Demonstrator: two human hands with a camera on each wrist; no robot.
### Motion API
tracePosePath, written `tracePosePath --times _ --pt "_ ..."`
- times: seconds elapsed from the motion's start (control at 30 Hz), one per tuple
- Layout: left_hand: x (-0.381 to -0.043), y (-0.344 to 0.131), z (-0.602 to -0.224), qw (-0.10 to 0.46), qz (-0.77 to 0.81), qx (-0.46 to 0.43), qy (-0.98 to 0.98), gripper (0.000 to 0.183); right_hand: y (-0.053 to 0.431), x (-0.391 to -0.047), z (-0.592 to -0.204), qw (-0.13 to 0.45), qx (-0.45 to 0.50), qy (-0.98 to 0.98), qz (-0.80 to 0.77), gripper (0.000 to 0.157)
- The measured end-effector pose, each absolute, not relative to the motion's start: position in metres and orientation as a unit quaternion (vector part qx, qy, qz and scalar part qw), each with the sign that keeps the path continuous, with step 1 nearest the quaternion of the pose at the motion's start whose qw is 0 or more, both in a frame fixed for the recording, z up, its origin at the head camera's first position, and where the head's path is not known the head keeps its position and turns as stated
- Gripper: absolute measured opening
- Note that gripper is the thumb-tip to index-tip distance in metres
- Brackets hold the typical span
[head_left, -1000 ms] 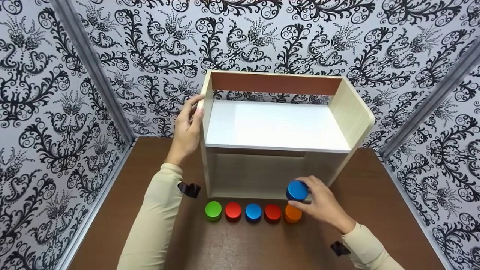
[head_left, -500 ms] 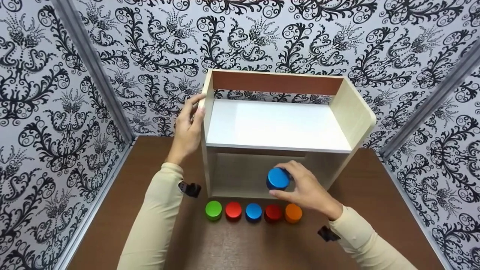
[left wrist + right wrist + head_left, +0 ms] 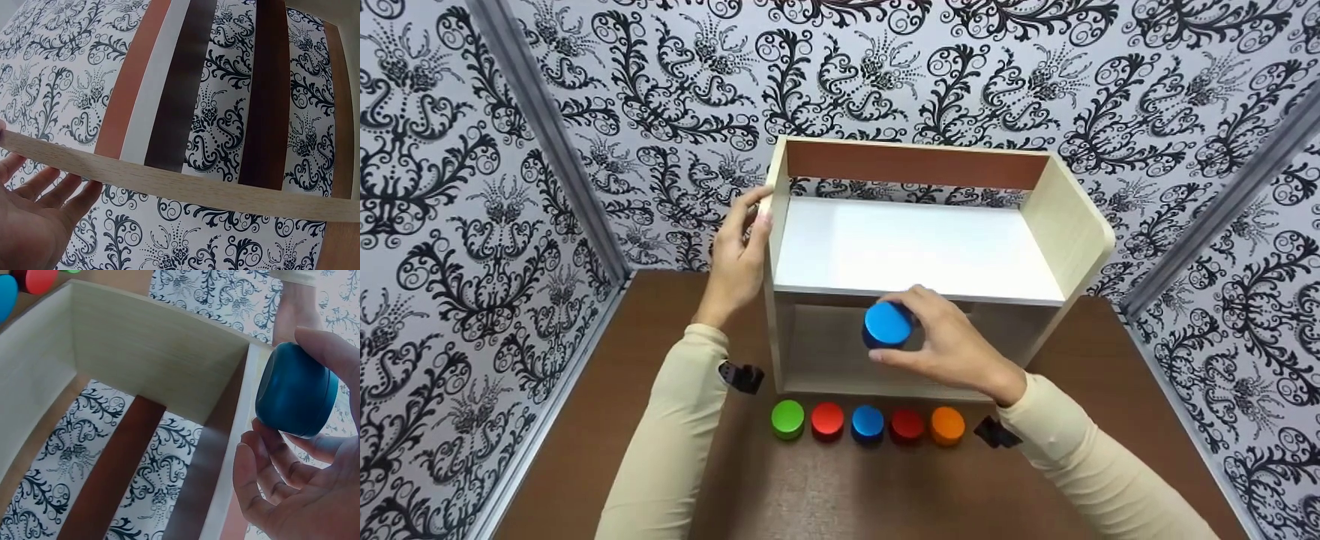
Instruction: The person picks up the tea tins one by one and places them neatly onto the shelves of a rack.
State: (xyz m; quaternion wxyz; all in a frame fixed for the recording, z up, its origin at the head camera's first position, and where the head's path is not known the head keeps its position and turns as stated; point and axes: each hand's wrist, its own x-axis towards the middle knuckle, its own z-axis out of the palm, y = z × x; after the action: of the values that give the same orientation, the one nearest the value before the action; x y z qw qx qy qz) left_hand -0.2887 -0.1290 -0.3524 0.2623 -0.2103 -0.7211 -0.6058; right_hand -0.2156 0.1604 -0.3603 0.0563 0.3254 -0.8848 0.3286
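Right hand [image 3: 949, 341]: I see fingers pinching the blue canister [image 3: 887, 325], now farther left.
Left hand [image 3: 737, 259]: fingers still grip the shelf [image 3: 922, 247].

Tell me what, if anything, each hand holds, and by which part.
Right hand: a blue cylinder, by its curved side. Left hand: the shelf, by its left panel's edge.

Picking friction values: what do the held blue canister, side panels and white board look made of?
Canister: probably coated metal, satin; soft sheen, though plastic is possible.
Side panels: pale wood or wood-look laminate, matt; fine grain along the edge.
White board: possibly laminate, smooth; pale, no grain visible.
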Motion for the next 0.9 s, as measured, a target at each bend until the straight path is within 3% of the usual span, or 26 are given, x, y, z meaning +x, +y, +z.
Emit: tracePosePath --times 0.9 --pt "-0.293 -0.129 -0.355 0.278 -0.598 -0.223 -0.718 0.038 0.118 -0.274 -0.327 0.034 0.279 -0.892 0.354 0.065"
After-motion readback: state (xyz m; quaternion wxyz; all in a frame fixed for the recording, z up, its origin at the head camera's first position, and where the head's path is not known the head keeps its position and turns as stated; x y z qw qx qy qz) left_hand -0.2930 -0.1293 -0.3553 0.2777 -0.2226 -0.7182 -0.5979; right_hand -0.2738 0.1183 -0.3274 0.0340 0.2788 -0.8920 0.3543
